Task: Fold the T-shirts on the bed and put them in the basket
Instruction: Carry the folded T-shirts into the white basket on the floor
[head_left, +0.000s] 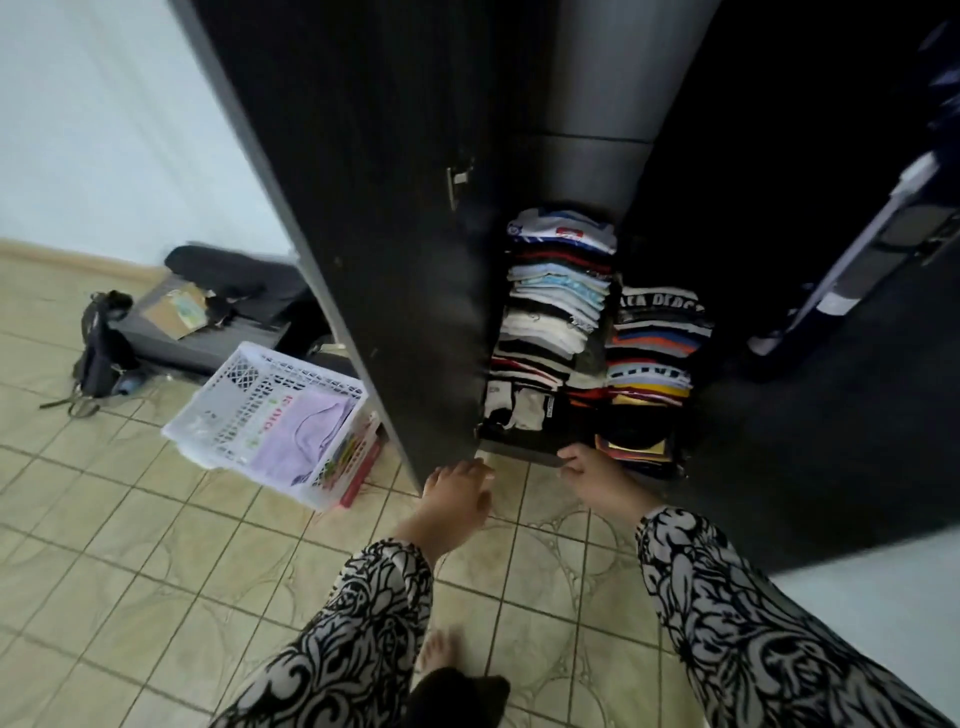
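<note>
The left hand (457, 491) reaches to the bottom edge of the dark wardrobe door (363, 234), fingers loosely bent and holding nothing. The right hand (592, 473) is at the front edge of the bottom shelf (519, 449) — I cannot tell if it grips it. Inside the wardrobe sit two tall stacks of folded shirts (558, 301). The white basket (244, 400) stands on the tiled floor (130, 545) just left of the door, with a folded lilac T-shirt (306, 434) in it. A black backpack (101, 348) lies farther back.
</note>
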